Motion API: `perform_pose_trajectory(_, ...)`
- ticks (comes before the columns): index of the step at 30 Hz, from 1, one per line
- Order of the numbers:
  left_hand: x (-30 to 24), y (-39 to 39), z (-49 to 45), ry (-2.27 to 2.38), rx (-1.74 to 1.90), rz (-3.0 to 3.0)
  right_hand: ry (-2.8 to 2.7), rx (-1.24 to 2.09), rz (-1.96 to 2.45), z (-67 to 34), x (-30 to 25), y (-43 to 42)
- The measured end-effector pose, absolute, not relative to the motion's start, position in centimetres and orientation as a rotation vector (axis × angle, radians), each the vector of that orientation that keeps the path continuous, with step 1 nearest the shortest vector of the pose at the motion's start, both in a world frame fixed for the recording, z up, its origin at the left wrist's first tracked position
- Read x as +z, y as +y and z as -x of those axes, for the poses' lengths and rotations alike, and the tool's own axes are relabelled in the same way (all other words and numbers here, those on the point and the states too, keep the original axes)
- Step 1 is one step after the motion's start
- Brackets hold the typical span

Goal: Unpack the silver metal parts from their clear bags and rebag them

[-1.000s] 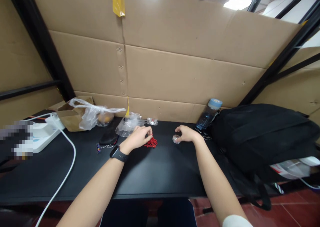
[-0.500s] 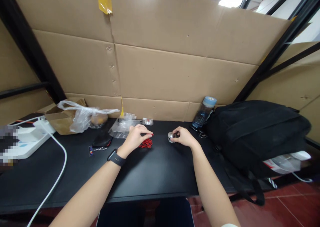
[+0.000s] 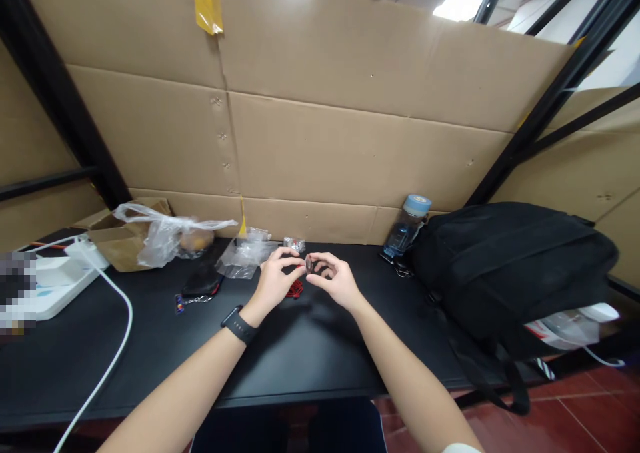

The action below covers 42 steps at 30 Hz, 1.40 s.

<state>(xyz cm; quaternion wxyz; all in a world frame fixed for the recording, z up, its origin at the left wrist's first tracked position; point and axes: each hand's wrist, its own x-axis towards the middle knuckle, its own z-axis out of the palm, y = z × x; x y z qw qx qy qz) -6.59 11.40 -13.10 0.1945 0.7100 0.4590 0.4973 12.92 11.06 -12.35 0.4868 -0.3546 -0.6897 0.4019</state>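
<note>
My right hand (image 3: 337, 280) is closed, thumb and fingers pinching a small round shiny disc (image 3: 309, 264), held on edge above the table. Its exact kind is hard to make out. Close against it on the left, my left hand (image 3: 277, 276) has its thumb and forefinger pressed together, with a bit of red at the tips. Below the fingertips a tangle of red cord (image 3: 295, 289) lies on the black table (image 3: 310, 360), partly covered by my left hand. A black watch (image 3: 239, 325) is on my left wrist.
Behind the hands lie clear plastic bags (image 3: 243, 256) and a small clear packet (image 3: 294, 244). To the left are a black pouch (image 3: 203, 276), a paper bag (image 3: 120, 243) and a white power strip (image 3: 60, 293). A bottle (image 3: 403, 230) and black backpack (image 3: 515, 266) stand right.
My right hand has moved left with the round disc, bringing it up to my left fingertips. My left hand has barely moved, its fingers still pinched together.
</note>
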Motion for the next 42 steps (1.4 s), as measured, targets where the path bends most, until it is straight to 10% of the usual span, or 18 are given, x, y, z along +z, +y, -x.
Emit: perform_pose_trajectory(42,-12.3,9.4,5.5,1.232,1.002,-2.401,-2.033,0.534,0.990,-14.7,-11.9,11.4)
